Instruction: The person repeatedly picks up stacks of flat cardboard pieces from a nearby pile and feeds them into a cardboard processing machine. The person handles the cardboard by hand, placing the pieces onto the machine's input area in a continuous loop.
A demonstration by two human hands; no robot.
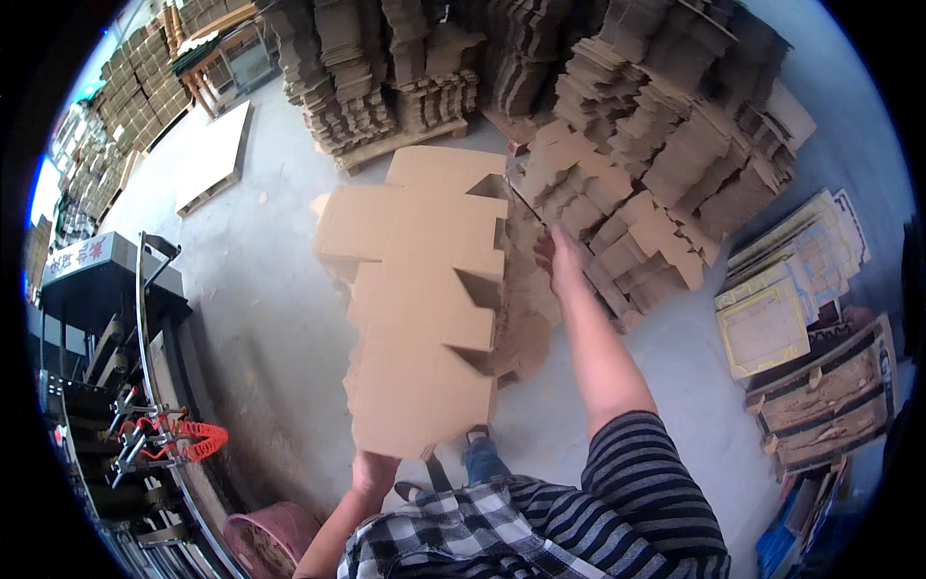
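Note:
In front of me is a stack of brown die-cut cardboard blanks (424, 318), with tabs and slots along its right side and uneven layers showing at its left edge. My left hand (374, 473) grips the stack's near end from below, and its fingers are mostly hidden under the cardboard. To the right of the stack, my right hand (559, 259) is closed on the near end of a thin dark rod (526, 204). The rod slants away to the far left, beside the stack's far right corner; its far end is hard to make out.
More cut cardboard (627, 222) lies piled on the right, with tall stacks (367, 77) on pallets behind. At left stands a machine (106, 280) with a coiled red hose (204, 441). A pink tub (275, 536) is near my left arm; wooden boards (767, 328) lean at right.

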